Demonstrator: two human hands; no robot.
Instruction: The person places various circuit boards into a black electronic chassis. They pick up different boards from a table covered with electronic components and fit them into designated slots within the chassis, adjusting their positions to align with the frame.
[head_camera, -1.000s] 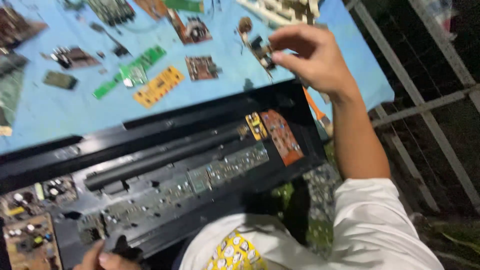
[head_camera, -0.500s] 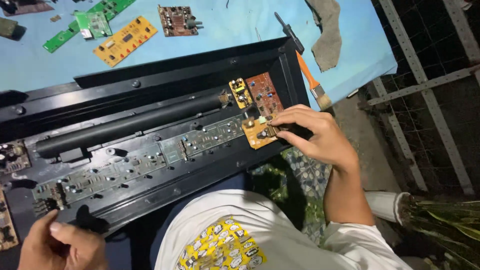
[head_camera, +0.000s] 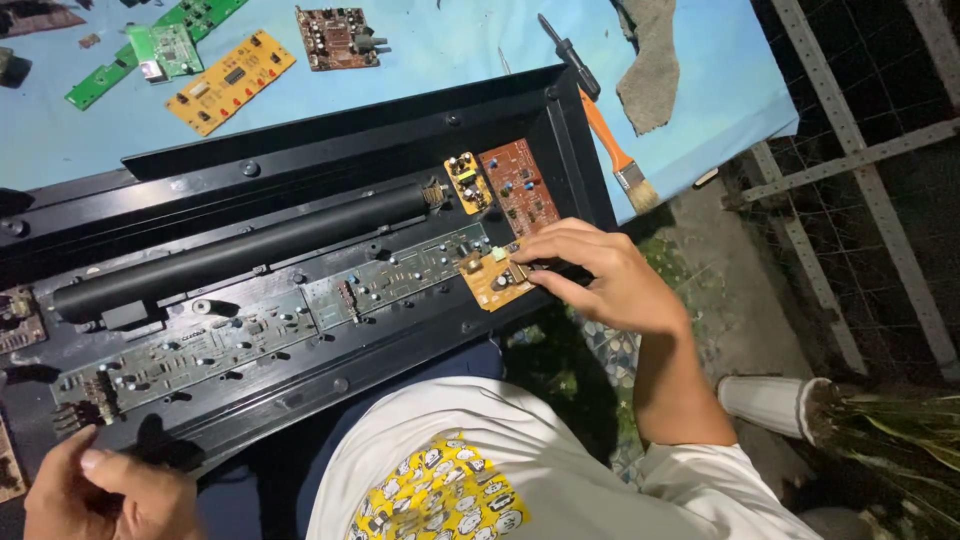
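Your right hand (head_camera: 605, 280) pinches a part on the small yellow board (head_camera: 492, 280) — twisting could crack it; left hand (head_camera: 100, 495) holds nothing.

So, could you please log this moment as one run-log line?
right hand: fingertips on small orange board | left hand: at black case near edge, holding nothing visible | paintbrush: on blue table

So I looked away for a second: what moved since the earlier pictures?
The right hand came down from the blue table to the black casing, its fingertips now on the small yellow board at the casing's right end. The left hand stayed at the casing's lower left corner. Casing and loose boards stayed put.
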